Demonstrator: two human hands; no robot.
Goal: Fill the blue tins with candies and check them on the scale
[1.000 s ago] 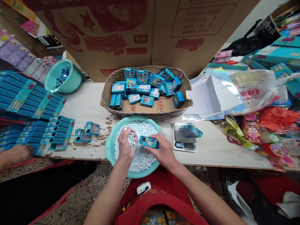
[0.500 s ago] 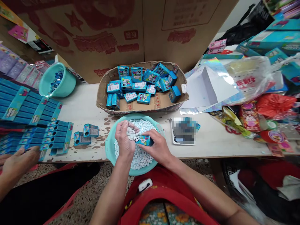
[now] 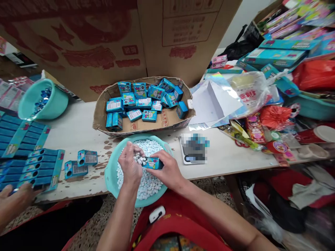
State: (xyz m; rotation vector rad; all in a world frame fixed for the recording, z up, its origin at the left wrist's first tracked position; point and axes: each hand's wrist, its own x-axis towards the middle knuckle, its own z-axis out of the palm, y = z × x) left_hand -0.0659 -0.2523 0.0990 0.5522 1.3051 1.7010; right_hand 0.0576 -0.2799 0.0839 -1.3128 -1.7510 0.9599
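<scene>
My left hand (image 3: 129, 164) is cupped around a small heap of white candies (image 3: 140, 159). Against that heap, my right hand (image 3: 169, 170) grips a small blue candy box (image 3: 153, 163) lying on its side, one end facing the candies. Whether candies are passing into it I cannot tell. Both hands are over a turquoise bowl (image 3: 110, 177) filled with pale candies (image 3: 150, 186). Behind the bowl stands a cut-down cardboard tray (image 3: 125, 130) with several blue candy boxes (image 3: 149, 115) in it.
Two blue boxes (image 3: 87, 158) with round holes lie left of the bowl. Beside stacked blue packs (image 3: 40, 167) is a co-worker's hand (image 3: 19, 200). A turquoise bucket (image 3: 59, 104) stands at back left. Right are a partly pixelated tray (image 3: 193, 161), white sheets (image 3: 209, 103) and plastic bags (image 3: 248, 87).
The view has swung to the right, so everything on the table appears further left and slightly lower. My hands keep the same hold on the candies and the box over the bowl.
</scene>
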